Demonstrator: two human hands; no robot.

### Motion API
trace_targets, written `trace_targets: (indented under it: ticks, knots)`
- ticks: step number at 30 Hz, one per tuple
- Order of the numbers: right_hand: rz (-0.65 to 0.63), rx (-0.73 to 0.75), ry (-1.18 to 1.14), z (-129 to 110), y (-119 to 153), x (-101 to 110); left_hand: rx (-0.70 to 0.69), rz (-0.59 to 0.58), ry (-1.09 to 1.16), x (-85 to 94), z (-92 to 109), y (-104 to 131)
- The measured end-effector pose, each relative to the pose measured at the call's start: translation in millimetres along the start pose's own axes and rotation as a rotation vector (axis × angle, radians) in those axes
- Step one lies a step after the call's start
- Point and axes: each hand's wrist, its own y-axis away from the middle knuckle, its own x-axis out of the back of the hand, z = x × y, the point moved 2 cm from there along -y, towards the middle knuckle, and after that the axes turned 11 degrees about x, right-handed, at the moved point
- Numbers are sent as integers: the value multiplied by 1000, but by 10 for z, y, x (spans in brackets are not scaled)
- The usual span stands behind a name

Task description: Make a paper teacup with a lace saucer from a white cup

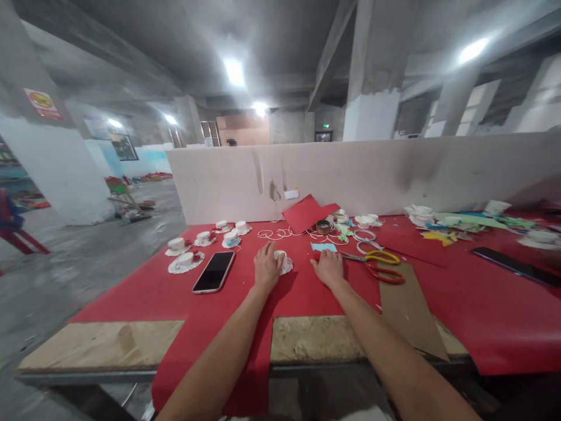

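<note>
My left hand [267, 266] rests at the left side of a small white lacy-edged piece [284, 262] on the red table covering [170, 304]. Its fingers hide part of that piece, and whether they grip it is unclear. My right hand [328, 266] lies low over the red surface, just below a light blue paper piece [324, 247]; what its fingertips touch is too small to tell. Scissors with one yellow and one red handle [382, 257] lie right beside it. A phone [214, 272] is left of my left hand.
Several small white cup-like pieces [186, 259] stand at the left. Behind my hands are white cord [274, 234], a red sheet [307, 213] and a dark round container [323, 227]. Brown cardboard [407, 304], paper scraps [440, 238] and a dark long object [517, 266] lie right. A pale partition [350, 175] backs the table.
</note>
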Motion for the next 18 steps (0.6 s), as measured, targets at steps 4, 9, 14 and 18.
trace_targets:
  ticks: [4, 9, 14, 18]
  knots:
    - [-79, 11, 28, -69, -34, -46, -12, 68, 28, 98, 34, -4]
    - [-109, 111, 57, -165, 53, -1, -66, 73, 50, 118, 76, 50]
    - [-131, 214, 88, -265, 308, 150, -140, 28, 68, 144, 128, 110]
    - [-149, 291, 118, -301, 611, 283, -271, -71, 35, 208, 266, 185]
